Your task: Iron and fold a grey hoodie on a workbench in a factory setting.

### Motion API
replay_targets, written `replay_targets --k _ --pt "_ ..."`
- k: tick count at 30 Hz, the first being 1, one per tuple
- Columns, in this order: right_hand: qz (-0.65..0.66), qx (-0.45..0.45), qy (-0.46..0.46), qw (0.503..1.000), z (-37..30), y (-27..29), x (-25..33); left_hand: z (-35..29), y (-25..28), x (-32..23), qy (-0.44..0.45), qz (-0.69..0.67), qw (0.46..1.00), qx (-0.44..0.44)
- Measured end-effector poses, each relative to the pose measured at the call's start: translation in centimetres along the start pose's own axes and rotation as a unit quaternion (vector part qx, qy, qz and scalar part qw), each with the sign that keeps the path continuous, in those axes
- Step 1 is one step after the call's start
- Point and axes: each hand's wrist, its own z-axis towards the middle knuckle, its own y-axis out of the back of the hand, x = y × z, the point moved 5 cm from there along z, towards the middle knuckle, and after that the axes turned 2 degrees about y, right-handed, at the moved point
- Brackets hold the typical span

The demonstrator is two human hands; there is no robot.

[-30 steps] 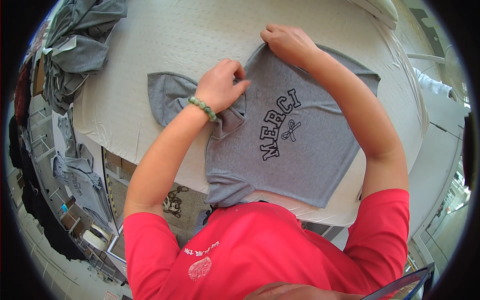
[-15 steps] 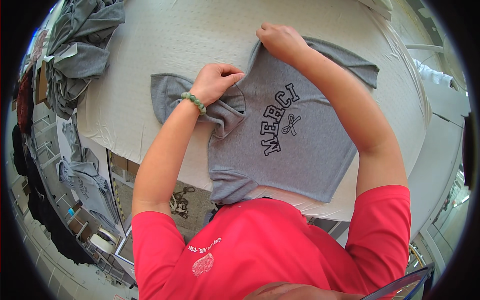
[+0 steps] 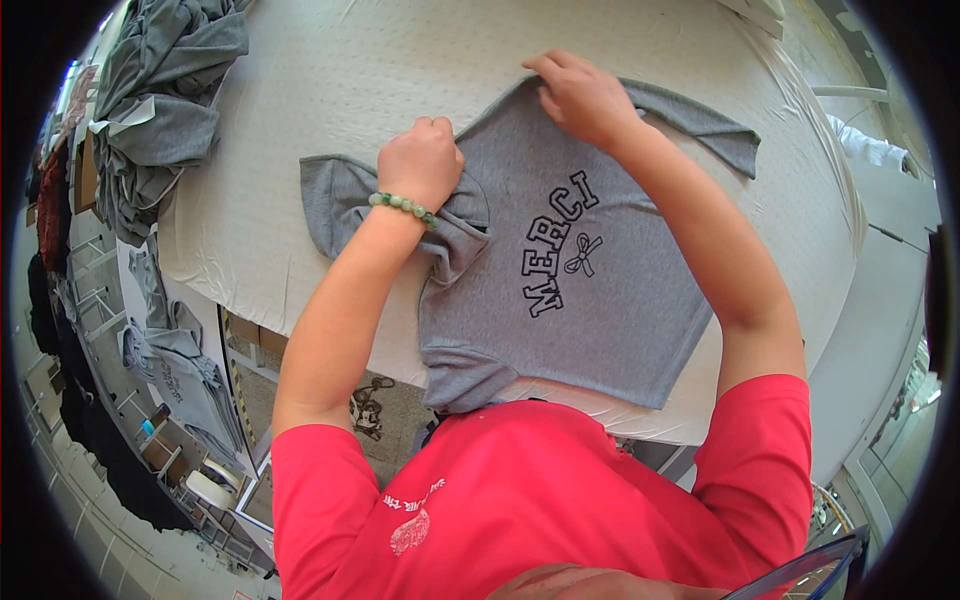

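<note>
The grey garment (image 3: 620,320) lies spread out on the white-covered table (image 3: 290,90), in front of the person's red shirt (image 3: 530,480). Its front faces up, with black outlined lettering (image 3: 550,245) in a curve and 1 small outlined bow (image 3: 583,255) just beside it. A gathered, hood-like part (image 3: 335,195) spreads to the left, 1 short sleeve (image 3: 465,375) lies at the near edge of the table, and the other sleeve (image 3: 705,125) reaches toward the upper right. The left hand (image 3: 420,160), with 1 green bead bracelet (image 3: 403,205) at its wrist, is curled like a fist over the garment between the hood-like part and the upper edge; its fingertips are hidden, so I cannot tell whether it pinches the cloth. The right hand (image 3: 585,98) is loosely bent over the upper edge, with a gap between thumb and forefinger, fingertips at the fabric and no clear grip on it. At the table's far left corner is a heap of grey cloth (image 3: 160,140), and below that, beside the table, more grey garments (image 3: 185,370) are stacked.
</note>
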Motion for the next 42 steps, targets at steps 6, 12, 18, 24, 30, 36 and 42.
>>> replay_targets --k 6,12,18,24,30,36,42 --pt "-0.169 0.117 -0.22 0.954 -5.9 5.6 -13.6 0.3 2.6 -1.5 -0.231 0.032 0.97 -0.069" --pt "-0.236 0.291 -0.254 0.892 -7.4 5.6 -20.6 4.5 4.0 -4.1 -0.333 0.194 0.921 0.051" --pt "-0.253 -0.17 -0.221 0.926 -2.7 7.2 -24.7 6.2 2.8 -6.0 -0.3 0.214 0.909 0.195" --pt "0.081 -0.063 0.014 0.995 1.8 4.1 -4.3 6.2 3.0 -5.5 -0.279 0.229 0.907 0.217" --pt "0.066 0.151 -0.046 0.985 4.5 -1.0 -2.7 6.3 2.3 -6.4 -0.304 0.222 0.91 0.173" --pt "0.056 -0.059 -0.06 0.995 0.1 -0.9 2.6 6.5 3.0 -5.2 -0.303 0.198 0.912 0.194" --pt "-0.005 -0.126 -0.156 0.98 -18.5 2.7 2.2 6.5 3.2 -6.1 -0.292 0.234 0.901 0.22"
